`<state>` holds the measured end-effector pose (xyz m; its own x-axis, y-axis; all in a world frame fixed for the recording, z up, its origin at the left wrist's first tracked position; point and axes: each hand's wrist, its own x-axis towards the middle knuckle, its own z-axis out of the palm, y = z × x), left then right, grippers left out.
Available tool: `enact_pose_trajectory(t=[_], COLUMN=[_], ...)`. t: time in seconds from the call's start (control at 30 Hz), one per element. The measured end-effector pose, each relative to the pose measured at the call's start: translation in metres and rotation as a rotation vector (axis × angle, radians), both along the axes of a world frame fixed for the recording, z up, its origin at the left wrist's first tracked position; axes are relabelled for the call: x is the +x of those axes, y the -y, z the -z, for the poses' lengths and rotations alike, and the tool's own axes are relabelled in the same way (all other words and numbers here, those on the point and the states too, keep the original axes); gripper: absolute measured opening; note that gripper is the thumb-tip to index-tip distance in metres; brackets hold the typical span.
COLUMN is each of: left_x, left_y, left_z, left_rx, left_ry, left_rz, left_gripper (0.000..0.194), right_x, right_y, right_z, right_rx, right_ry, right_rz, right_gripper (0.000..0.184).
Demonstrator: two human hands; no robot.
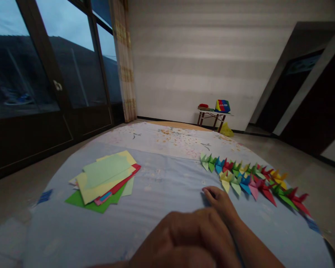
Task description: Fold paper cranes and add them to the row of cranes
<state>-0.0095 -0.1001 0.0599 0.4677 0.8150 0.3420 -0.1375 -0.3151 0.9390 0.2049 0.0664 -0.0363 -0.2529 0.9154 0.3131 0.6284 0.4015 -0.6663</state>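
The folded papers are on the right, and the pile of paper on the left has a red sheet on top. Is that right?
Not quite: the pile has a pale green sheet on top, not red, as the head view shows. The rest is right.

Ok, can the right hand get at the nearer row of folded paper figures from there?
Likely yes: the right hand sits just beside the left end of that row of folded paper figures, with nothing visible between them.

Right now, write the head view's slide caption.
Bare hands over pale-blue tablecloth, folded multicoloured paper figures right, coloured paper sheets piled left.
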Motion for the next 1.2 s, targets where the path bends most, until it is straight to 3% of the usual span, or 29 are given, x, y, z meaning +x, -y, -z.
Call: enact_pose_trajectory(t=[0.07, 0.13, 0.2, 0.3, 0.63, 0.73, 0.83, 1.0, 1.2], left_x=[0.017, 0.023, 0.013, -0.022, -0.137, -0.157, -0.163, -0.154, -0.159], left_y=[-0.025, -0.051, -0.077, -0.104, -0.135, -0.137, -0.131, -0.111, -0.109], left_z=[-0.025, -0.032, -0.024, 0.001, 0.042, 0.057, 0.066, 0.064, 0.068], left_rx=[-0.061, 0.006, 0.148, 0.236, 0.217, 0.193, 0.206, 0.160, 0.079], left_ry=[0.012, -0.111, -0.309, -0.701, -1.130, -1.433, -1.539, -1.566, -1.591], left_rz=[-0.200, -0.433, -0.634, -0.823, -1.051, -1.082, -1.117, -1.077, -1.158], left_gripper=[0.022, 0.015, 0.015, 0.020, 0.038, 0.040, 0.040, 0.041, 0.040], right_x=[0.001, 0.002, 0.002, 0.002, -0.002, -0.001, -0.001, 0.001, 0.002], right_y=[0.001, 0.001, -0.001, -0.002, -0.006, -0.007, -0.007, -0.005, -0.006], right_z=[-0.001, -0.001, 0.000, 0.000, -0.007, -0.006, -0.005, -0.002, 0.001], right_rx=[-0.004, -0.008, -0.006, -0.003, 0.034, 0.025, 0.021, -0.004, -0.038], right_ry=[-0.002, 0.013, 0.028, 0.041, 0.081, 0.084, 0.071, 0.042, 0.017], right_rz=[-0.016, -0.034, -0.034, -0.025, 0.019, 0.032, 0.012, -0.031, -0.072], right_gripper=[0.032, 0.034, 0.036, 0.036, 0.024, 0.024, 0.023, 0.029, 0.036])
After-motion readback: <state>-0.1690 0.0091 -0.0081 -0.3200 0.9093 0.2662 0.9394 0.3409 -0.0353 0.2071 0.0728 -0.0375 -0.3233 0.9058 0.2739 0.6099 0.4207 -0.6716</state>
